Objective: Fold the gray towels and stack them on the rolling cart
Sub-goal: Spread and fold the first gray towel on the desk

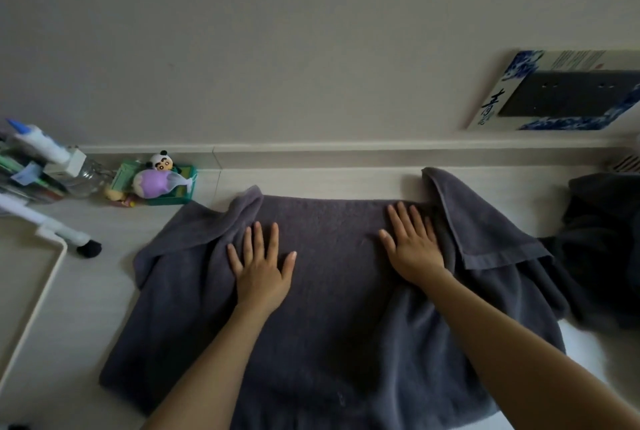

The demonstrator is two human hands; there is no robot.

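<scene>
Both grips flat, fingers spread: left hand point(260, 270), right hand point(414, 246) | gray towel point(332, 325) side edges folded inward

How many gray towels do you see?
2. One gray towel lies spread on the table under both flat hands; a darker bunched towel sits at the right edge. More may be out of view.

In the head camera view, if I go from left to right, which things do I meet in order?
White cart rim → green toy box → left hand → right hand → folded-over towel flap → dark towel pile.
</scene>
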